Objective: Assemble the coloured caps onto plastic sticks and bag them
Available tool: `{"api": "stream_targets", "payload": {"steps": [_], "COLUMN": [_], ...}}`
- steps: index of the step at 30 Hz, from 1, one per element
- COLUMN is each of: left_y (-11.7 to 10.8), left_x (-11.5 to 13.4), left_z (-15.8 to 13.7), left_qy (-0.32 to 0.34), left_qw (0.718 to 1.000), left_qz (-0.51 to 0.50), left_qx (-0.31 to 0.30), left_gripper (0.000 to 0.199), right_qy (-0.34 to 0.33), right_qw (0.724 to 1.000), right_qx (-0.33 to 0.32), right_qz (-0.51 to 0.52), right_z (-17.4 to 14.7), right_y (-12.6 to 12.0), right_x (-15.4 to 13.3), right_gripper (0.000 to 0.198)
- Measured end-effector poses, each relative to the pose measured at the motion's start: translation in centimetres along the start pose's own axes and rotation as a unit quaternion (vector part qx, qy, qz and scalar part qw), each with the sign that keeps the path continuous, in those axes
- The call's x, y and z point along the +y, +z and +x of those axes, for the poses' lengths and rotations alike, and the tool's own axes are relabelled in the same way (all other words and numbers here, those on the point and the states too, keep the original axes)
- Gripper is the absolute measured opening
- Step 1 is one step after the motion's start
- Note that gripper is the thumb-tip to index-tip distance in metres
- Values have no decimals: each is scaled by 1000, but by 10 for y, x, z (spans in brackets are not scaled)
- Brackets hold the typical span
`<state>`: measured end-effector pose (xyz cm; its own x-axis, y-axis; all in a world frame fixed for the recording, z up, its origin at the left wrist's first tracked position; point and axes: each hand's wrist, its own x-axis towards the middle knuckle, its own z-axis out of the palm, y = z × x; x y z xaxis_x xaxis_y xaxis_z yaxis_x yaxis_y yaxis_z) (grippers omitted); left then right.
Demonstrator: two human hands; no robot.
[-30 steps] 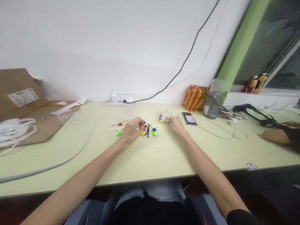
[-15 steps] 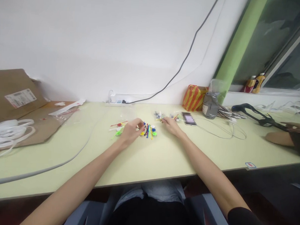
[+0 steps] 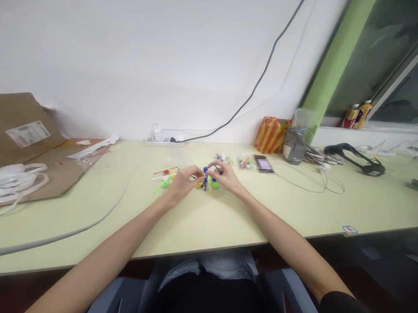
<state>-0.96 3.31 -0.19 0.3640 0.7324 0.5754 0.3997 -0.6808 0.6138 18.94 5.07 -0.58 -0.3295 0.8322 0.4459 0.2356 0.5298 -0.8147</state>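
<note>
My left hand is closed in a pinch over the middle of the table, with a small dark piece showing at its fingertips. Close beside it, my right hand pinches a thin blue plastic stick. A round blue piece sits between the fingertips of both hands; which hand grips it I cannot tell. Beneath them lie several coloured plastic sticks, a yellow disc and a green disc. Left of my left hand are a red stick piece and a bright green piece.
Behind my right hand lie small bags of coloured parts and a phone. A striped bag and a grey pouch stand against the wall. Brown packaging and a grey cable are at left.
My right hand has moved left from the bagged parts to meet my left hand, and a blue stick now shows in it. The other person's arm at right has left the view.
</note>
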Motion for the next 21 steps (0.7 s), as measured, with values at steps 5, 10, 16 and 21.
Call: {"api": "stream_targets", "payload": {"steps": [5,10,16,21], "left_y": [1,2,-11,-35], "left_x": [2,-1,-4,-22], "left_z": [-1,-3,3,7], "left_qy": [10,20,39,50], "left_qw": [1000,999,987,956], "left_qz": [-9,11,157,286], "left_qx": [-18,-24,-9,39], "left_gripper": [24,22,22,21], "right_qy": [-42,-39,19,92], "right_qw": [997,998,957,907], "right_qx": [40,21,44,-71], "right_qz": [-56,-54,-287,-406], "right_z": [0,4,11,9], "right_y": [-3,-5,-40,-52], "right_x": [-5,2,19,36], "right_gripper": [32,35,20,12]}}
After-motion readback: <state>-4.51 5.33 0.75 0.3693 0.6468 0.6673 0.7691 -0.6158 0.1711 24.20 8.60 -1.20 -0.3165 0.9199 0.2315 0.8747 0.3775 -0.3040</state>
